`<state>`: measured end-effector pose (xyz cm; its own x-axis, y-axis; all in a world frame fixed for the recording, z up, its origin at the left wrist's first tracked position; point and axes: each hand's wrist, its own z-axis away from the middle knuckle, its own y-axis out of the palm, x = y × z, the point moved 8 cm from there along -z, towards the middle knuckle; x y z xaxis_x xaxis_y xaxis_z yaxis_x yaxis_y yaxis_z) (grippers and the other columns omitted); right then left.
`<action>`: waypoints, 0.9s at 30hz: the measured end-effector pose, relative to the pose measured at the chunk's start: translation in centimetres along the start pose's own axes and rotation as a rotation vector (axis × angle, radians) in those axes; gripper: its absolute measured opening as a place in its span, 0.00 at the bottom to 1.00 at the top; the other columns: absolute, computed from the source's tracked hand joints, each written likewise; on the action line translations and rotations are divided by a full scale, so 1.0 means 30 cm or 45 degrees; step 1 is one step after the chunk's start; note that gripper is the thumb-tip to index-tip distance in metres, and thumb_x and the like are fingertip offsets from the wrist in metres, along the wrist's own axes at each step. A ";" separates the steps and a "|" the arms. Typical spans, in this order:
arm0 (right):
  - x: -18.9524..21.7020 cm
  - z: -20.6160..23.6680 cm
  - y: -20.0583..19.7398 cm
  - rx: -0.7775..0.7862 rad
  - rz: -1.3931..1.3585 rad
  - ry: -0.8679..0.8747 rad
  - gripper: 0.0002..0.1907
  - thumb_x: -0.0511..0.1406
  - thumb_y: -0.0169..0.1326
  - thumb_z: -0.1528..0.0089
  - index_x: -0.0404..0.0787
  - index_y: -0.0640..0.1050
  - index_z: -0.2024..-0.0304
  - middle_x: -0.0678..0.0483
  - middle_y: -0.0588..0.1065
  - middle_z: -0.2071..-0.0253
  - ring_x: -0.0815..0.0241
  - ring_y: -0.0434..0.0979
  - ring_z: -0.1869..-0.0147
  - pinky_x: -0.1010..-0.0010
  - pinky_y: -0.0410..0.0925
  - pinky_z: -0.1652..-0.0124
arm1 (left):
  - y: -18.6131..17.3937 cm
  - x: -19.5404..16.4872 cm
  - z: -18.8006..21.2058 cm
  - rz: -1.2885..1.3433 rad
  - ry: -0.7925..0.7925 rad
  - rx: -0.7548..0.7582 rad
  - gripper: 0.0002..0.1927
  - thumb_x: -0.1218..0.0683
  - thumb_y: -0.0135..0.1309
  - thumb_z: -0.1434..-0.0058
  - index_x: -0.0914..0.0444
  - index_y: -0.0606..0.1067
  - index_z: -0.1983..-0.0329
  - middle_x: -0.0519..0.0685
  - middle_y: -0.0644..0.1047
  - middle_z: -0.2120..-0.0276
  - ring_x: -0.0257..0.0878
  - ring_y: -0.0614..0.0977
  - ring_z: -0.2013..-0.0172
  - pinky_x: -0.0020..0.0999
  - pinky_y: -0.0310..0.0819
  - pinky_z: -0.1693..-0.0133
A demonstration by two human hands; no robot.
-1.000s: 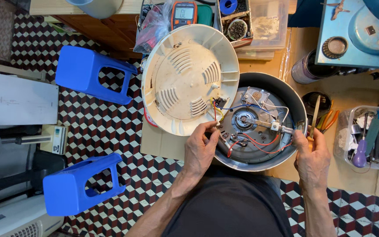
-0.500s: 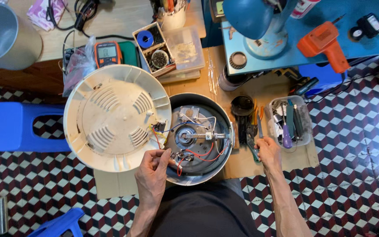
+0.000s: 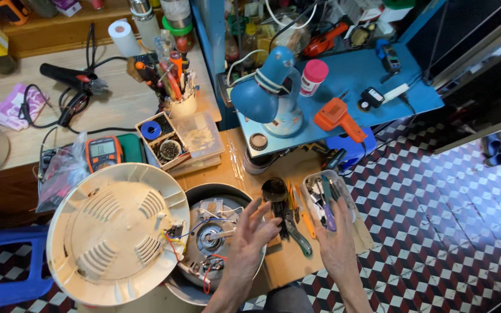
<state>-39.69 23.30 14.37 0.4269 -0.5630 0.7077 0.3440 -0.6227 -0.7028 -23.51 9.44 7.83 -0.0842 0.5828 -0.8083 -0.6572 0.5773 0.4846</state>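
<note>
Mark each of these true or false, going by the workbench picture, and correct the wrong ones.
1. The left hand is open, fingers spread, over the opened round appliance. True.
2. The cream base cover is screwed shut over the appliance. False: it lies flipped aside to the left, joined only by wires.
3. The right hand is at the clear plastic tub of tools. True.
4. The blue desk lamp stands on the chequered floor. False: it stands on the blue surface.
5. An orange multimeter lies behind the cream cover. True.
6. The right hand grips the orange tool. False: that tool lies alone on the blue surface.
</note>
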 end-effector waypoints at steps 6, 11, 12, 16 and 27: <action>0.122 0.055 0.002 0.201 -0.227 -0.371 0.32 0.44 0.45 0.33 0.36 0.63 0.29 0.42 0.53 0.21 0.46 0.48 0.17 0.57 0.45 0.27 | 0.357 0.053 -0.085 0.855 -0.396 0.387 0.46 0.31 0.41 0.32 0.68 0.53 0.24 0.59 0.61 0.27 0.46 0.66 0.30 0.41 0.57 0.32; -0.339 -0.213 0.140 0.252 -0.337 0.240 0.36 0.52 0.39 0.32 0.35 0.65 0.31 0.41 0.66 0.30 0.48 0.64 0.25 0.61 0.57 0.30 | 0.360 0.032 -0.067 0.692 -0.231 0.146 0.36 0.35 0.40 0.32 0.65 0.69 0.33 0.54 0.75 0.39 0.40 0.76 0.40 0.38 0.66 0.39; -0.445 -0.256 0.119 0.274 -0.167 0.311 0.34 0.53 0.37 0.30 0.35 0.64 0.31 0.40 0.62 0.28 0.45 0.60 0.24 0.57 0.54 0.32 | 0.333 0.006 -0.058 0.623 -0.138 0.124 0.32 0.38 0.41 0.30 0.67 0.71 0.39 0.56 0.78 0.45 0.44 0.79 0.45 0.41 0.71 0.41; -0.774 -0.401 0.035 0.336 0.056 0.531 0.30 0.49 0.46 0.35 0.39 0.74 0.36 0.39 0.77 0.42 0.44 0.77 0.37 0.58 0.67 0.39 | 0.207 -0.002 -0.075 0.475 0.124 -0.335 0.12 0.53 0.52 0.33 0.63 0.75 0.49 0.52 0.82 0.63 0.38 0.81 0.63 0.35 0.75 0.53; -0.872 -0.821 -0.032 0.337 -0.277 0.174 0.25 0.43 0.52 0.37 0.32 0.76 0.44 0.43 0.82 0.55 0.54 0.83 0.50 0.66 0.72 0.51 | 0.380 0.321 -0.252 0.347 0.005 -0.660 0.20 0.53 0.52 0.36 0.64 0.72 0.41 0.53 0.81 0.51 0.36 0.83 0.61 0.34 0.78 0.51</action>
<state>-71.78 25.25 -1.70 0.2106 -0.5116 0.8330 0.6261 -0.5838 -0.5168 -37.47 17.29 3.05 -0.3038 0.6681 -0.6793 -0.8921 0.0508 0.4490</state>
